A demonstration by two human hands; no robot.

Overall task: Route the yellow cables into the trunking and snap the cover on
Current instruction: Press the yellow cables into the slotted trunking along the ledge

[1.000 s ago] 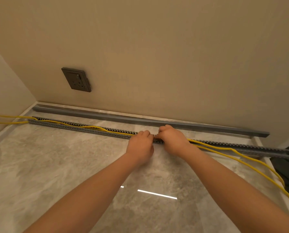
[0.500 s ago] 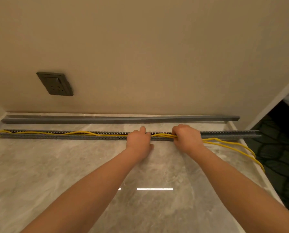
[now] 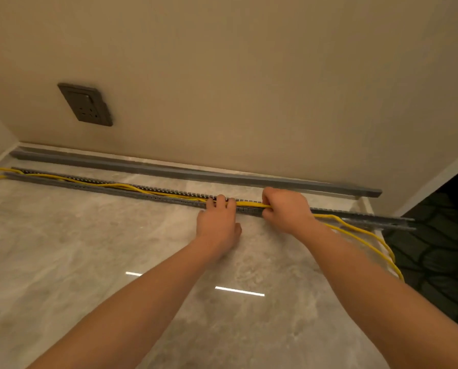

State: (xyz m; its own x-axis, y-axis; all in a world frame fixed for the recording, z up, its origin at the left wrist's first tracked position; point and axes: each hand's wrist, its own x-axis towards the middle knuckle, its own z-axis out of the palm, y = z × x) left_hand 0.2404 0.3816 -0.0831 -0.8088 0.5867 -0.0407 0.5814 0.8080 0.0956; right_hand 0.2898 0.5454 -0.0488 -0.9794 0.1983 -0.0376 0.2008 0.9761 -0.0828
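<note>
**Cables Pressed Into Trunking**

The right hand (image 3: 287, 210) gripped the yellow cables (image 3: 121, 185) in a fist. The left hand (image 3: 218, 225) pressed them with flat fingers into the slotted trunking (image 3: 153, 197) on the floor (image 3: 89, 249). The cover (image 3: 222, 177) lay apart, along the wall.

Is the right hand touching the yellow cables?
Touching. Head view shows the right hand gripping the yellow cables over the grey slotted plastic trunking.

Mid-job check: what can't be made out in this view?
- Head view: whether the yellow cables sit inside the trunking under the left hand and right hand; the hands cover it.
- Cable ends: cut off at the left edge and behind the right forearm.
- Switch position on the wall socket: too small.
</note>
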